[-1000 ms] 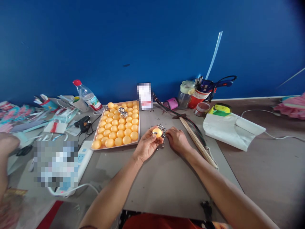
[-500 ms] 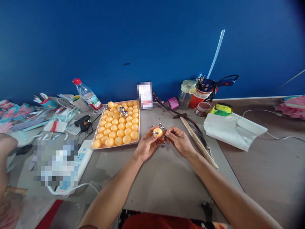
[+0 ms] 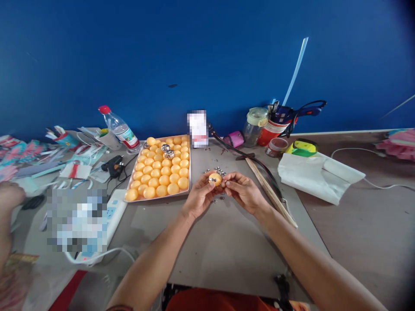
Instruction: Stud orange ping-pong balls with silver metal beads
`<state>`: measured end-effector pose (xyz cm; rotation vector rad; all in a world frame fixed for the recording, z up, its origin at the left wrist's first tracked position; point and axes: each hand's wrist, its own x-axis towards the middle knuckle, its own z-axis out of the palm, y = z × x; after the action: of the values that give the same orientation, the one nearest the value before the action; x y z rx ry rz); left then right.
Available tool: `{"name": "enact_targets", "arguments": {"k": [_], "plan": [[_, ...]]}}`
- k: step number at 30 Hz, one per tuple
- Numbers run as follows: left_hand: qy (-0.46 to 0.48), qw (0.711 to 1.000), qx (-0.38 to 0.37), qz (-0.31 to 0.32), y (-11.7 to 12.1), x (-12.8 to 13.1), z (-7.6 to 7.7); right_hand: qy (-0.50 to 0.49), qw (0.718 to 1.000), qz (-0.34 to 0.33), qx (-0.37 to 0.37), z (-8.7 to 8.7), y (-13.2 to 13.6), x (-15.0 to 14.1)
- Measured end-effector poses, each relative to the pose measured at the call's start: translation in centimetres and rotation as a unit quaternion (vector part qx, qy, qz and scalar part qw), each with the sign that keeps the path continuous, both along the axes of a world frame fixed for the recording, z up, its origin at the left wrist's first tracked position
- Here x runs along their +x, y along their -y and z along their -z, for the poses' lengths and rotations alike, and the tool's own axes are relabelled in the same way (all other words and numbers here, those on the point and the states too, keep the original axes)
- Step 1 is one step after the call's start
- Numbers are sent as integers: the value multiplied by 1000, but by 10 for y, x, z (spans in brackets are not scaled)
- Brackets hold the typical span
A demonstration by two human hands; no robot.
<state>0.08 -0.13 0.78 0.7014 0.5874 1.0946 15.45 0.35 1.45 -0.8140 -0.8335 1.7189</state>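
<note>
An orange ball [image 3: 215, 178], with small silvery pieces on its surface, is gripped in the fingers of my left hand [image 3: 201, 195]. My right hand [image 3: 242, 188] pinches at the ball's right side; whatever its fingertips hold is too small to name. Shiny metal beads [image 3: 218, 170] lie loose on the table behind and beneath both hands. Left of my hands stands a shallow box [image 3: 168, 196] filled with orange balls [image 3: 164, 179]. Silver-studded balls [image 3: 167, 152] rest on top of them near the back.
A power strip [image 3: 115, 211], glue gun [image 3: 113, 166] and tilted bottle [image 3: 121, 131] are at left, with another person's hand [image 3: 11, 194] at the edge. Wooden strips [image 3: 272, 194], a clear jar [image 3: 256, 125], a red cup [image 3: 272, 131] and white paper [image 3: 319, 177] occupy the right.
Both hands stay at nearly the same spot around the ball, with my right fingers slightly shifted against it. At far left the other person's hand has moved a little.
</note>
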Motion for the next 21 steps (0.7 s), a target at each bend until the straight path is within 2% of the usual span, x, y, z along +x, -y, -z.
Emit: {"name": "enact_targets", "arguments": {"k": [7, 21], "plan": [[-38, 999, 24, -15, 0, 1, 5, 43, 998, 24, 28, 5, 1, -2], [-75, 996, 42, -21, 0, 4, 5, 138, 988, 0, 69, 3, 2, -2]]}}
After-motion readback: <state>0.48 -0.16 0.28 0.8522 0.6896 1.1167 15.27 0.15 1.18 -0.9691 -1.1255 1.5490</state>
